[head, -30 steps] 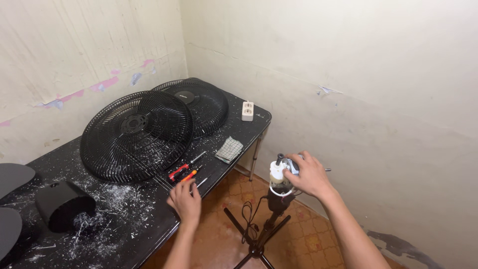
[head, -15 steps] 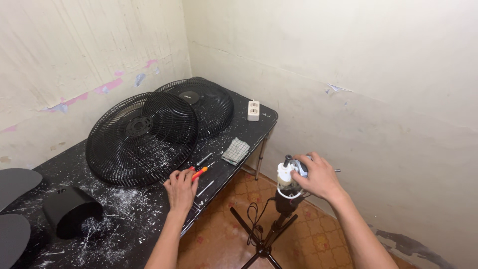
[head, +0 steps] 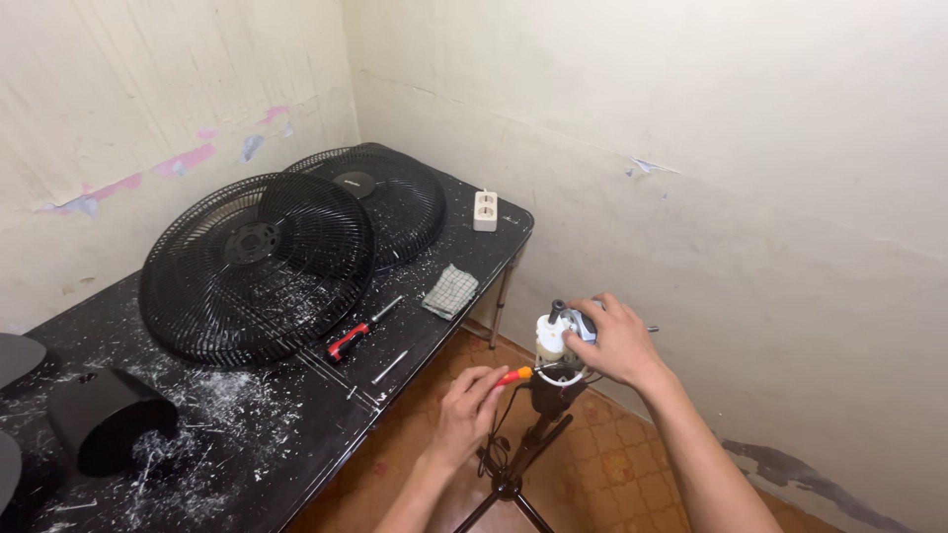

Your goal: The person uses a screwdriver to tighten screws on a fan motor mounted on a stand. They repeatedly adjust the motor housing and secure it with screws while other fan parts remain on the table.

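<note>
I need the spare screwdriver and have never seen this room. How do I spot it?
Find the black table along the left wall. Near its front edge, just right of the nearer fan grille, lies the red-handled screwdriver. The bare metal rod beside it has no handle.

The table has a matt black top, rough with pale flakes, and the two far grilles look like thin black wire. The near screwdriver has a glossy orange plastic grip, the motor a smooth white plastic casing. The cloth is checked woven fabric.
</note>
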